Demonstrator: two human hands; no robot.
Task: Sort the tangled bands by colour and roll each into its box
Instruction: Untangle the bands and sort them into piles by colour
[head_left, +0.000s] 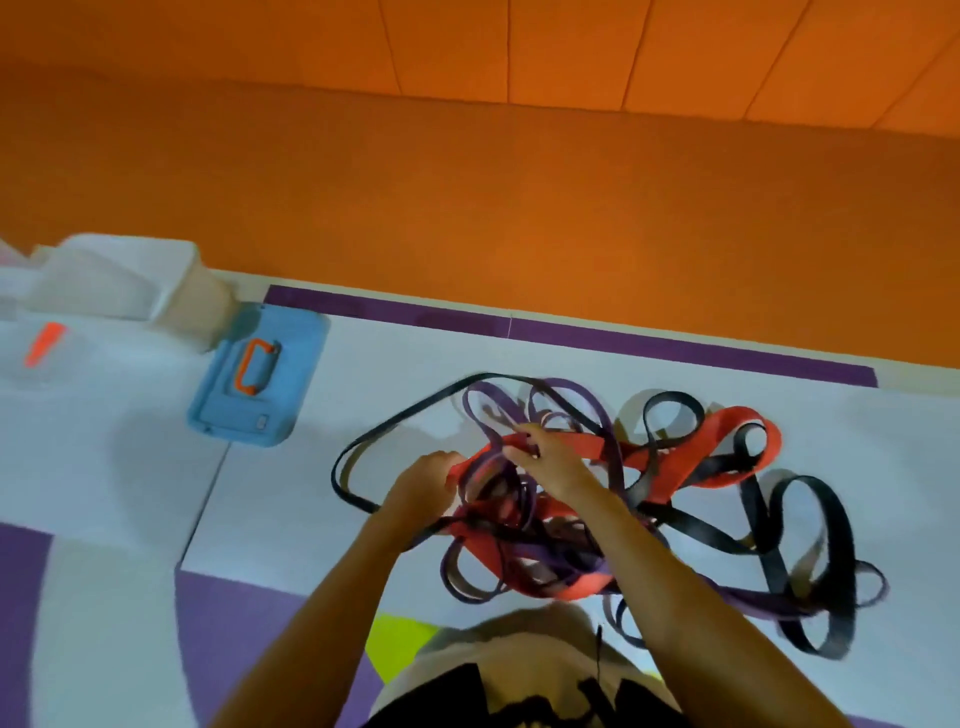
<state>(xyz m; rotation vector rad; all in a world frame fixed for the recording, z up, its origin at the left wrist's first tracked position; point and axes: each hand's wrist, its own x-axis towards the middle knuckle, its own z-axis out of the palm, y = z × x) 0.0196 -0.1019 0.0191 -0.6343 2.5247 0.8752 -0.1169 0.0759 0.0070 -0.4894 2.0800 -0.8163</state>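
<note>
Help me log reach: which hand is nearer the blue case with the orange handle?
Left. The left hand grips the tangled bands down and right of the blue case; the right hand grips them farther right still.

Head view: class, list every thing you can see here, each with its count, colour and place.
red band: at least one, red, in the tangle on the mat
purple bands: several loops, purple, same tangle
black bands: wide and thin loops, black, tangle's right and left sides
case: one, blue with an orange handle, left of the tangle
boxes: apparently two, white, far left
mat: one, white with purple stripes, under everything
wall: one, orange, behind the mat
left hand: one, gripping the red band
right hand: one, pinching the red band
</note>
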